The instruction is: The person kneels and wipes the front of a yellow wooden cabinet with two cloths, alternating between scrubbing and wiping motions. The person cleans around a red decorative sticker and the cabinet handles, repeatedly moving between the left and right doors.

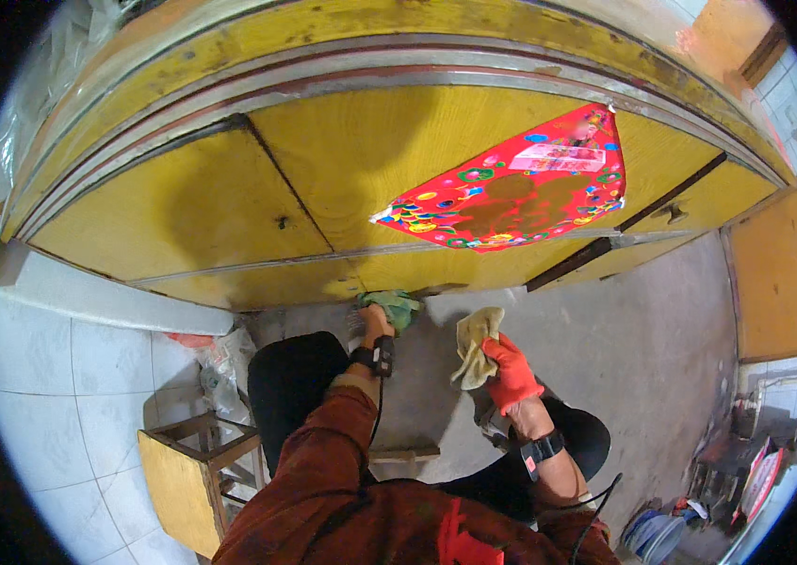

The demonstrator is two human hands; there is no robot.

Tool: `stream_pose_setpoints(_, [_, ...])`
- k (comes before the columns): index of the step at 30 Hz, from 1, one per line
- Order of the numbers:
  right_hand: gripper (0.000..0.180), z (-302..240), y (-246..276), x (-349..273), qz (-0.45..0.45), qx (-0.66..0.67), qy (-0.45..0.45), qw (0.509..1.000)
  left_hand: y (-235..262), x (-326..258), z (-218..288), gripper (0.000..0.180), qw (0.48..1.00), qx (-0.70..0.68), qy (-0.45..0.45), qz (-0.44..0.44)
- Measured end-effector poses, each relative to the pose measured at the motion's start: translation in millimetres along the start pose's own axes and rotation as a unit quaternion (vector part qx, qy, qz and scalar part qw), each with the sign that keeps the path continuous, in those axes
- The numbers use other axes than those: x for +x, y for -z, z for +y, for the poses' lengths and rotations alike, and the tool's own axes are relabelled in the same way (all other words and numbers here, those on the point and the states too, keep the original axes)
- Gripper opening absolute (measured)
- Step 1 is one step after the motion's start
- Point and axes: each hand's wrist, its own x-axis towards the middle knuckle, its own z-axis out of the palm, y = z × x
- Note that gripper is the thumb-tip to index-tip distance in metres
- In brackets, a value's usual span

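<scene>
Red-gloved right hand (512, 375), fingers closed on beige cloth (476, 347), left hand (376, 323) at green cloth (398, 309), finger closure unclear, yellow cabinet (323, 169) ahead.

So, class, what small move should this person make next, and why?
Probably raise the right hand to bring its cloth against the cabinet: the red-gloved hand grips the cloth, which appears clear of the cabinet's front, while the left hand is near the lower edge, at something green.
</scene>
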Motion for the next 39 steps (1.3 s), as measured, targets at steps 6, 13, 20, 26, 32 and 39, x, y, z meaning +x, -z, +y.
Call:
stream_pose_setpoints(6, [0.037,0,3,3,-0.033,-0.005,0.038,0.999,18,-13,12,0.045,0.999,-0.043,-0.007,0.026])
stream_pose_setpoints(13, [0.028,0,12,-3,-0.041,0.004,0.068,0.997,72,-123,44,0.036,0.809,-0.424,-0.340,0.224])
stream_pose_setpoints(20, [0.034,-13,22,-19,-0.043,0.030,0.079,0.995,122,-196,64,0.044,0.803,-0.337,-0.374,0.321])
stream_pose_setpoints(26, [0.035,-21,18,-28,-0.027,0.065,0.085,0.994,95,-138,119,0.026,0.500,-0.834,-0.121,0.198])
stream_pose_setpoints(32, [0.037,-34,17,-33,-0.031,0.098,0.104,0.989,54,-83,120,0.032,0.642,-0.750,-0.074,0.139])
stream_pose_setpoints(39, [0.037,-38,20,-37,-0.024,0.102,0.093,0.990,-7,-10,80,0.041,0.971,-0.209,-0.099,0.062])
